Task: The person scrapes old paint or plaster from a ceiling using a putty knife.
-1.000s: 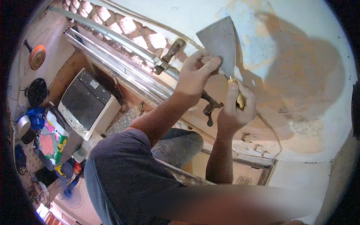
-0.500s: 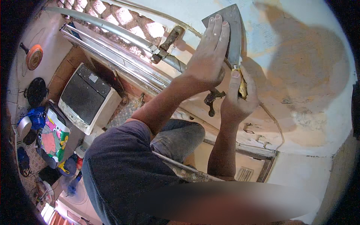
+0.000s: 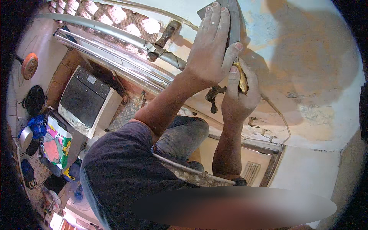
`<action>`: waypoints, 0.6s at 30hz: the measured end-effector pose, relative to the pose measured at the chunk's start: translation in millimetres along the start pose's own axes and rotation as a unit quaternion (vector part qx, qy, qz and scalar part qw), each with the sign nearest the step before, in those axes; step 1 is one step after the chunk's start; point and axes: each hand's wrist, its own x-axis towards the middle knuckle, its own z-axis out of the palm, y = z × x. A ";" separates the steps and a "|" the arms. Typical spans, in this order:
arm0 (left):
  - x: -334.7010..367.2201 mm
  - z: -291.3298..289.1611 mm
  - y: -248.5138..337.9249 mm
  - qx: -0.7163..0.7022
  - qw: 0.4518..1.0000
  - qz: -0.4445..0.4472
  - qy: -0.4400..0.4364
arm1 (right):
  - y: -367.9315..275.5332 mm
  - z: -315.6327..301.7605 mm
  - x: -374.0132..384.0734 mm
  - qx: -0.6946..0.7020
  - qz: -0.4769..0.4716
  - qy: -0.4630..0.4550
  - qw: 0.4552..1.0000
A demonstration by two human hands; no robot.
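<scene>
A wide putty knife (image 3: 235, 27) with a grey metal blade lies against the patchy wall (image 3: 264, 36). My right hand (image 3: 245, 97) is closed round its yellowish handle (image 3: 242, 79), thumb along it. My left hand (image 3: 209, 50) lies flat on the blade, fingers stretched out and dusted with white, thumb spread toward the handle. The blade's lower corner is under that palm and hidden. Below my arms, against the dark shirt, a flat board (image 3: 191, 173) shows its edge crusted with plaster; what supports it cannot be seen.
A grey pipe (image 3: 107, 30) with a valve (image 3: 166, 36) runs below a lattice opening (image 3: 115, 15). An old tap (image 3: 214, 99) sticks out near my right wrist. To the left stand a dusty washing machine (image 3: 90, 103) and a colourful bag (image 3: 55, 143); an orange pan (image 3: 30, 66) hangs there.
Both hands and the putty knife have shifted slightly up and left in the view. My left thumb now spreads out near the blade's base. More of the plaster-crusted board shows.
</scene>
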 end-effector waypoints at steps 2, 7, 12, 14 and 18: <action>-1.4 -2.8 -1.5 0.006 1.000 0.007 0.008 | 0.0 0.9 -0.6 -0.003 -0.008 -0.001 1.000; 1.1 -10.6 -2.5 0.026 0.999 0.009 -0.025 | 1.1 0.6 -3.6 -0.015 -0.043 -0.030 0.999; 5.5 -14.3 -2.1 0.004 0.999 0.002 -0.049 | 1.1 -4.2 -4.5 -0.012 0.001 -0.051 0.999; 4.8 -13.7 -1.4 0.001 0.999 0.007 -0.046 | 0.4 -5.2 -4.3 -0.017 0.016 -0.054 0.998; 0.4 -9.4 -0.2 -0.004 1.000 0.016 0.006 | -0.5 -5.5 -4.2 -0.013 0.006 -0.051 0.999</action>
